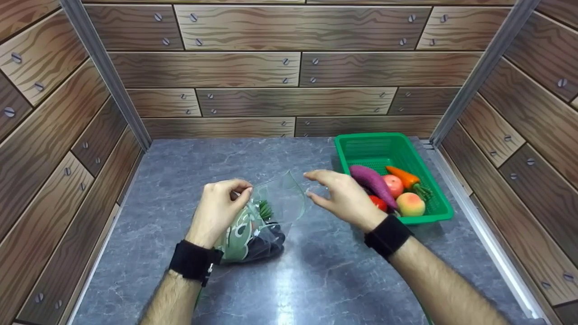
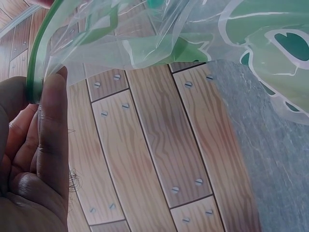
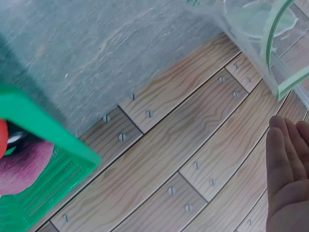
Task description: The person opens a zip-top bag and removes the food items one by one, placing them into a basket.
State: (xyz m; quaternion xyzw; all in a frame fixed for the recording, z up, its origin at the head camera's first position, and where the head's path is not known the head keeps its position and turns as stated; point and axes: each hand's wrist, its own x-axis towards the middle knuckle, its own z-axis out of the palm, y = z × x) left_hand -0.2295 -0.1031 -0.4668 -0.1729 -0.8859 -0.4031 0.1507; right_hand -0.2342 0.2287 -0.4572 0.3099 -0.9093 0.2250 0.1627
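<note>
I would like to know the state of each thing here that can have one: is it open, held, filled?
Clear plastic bag with green print: mouth open, partly filled.
Left hand: pinching the bag's rim.
Right hand: holding nothing, near the bag's mouth.
Green rectangular plastic basket: open-topped, partly filled.
Long purple vegetable: lying in the basket.
Orange carrot with green leaves: lying in the basket.

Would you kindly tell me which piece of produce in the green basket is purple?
It is the long, curved piece; the carrot is orange, the peach yellow-orange, the middle round piece pinkish-red, and the tomato bright red.
</note>
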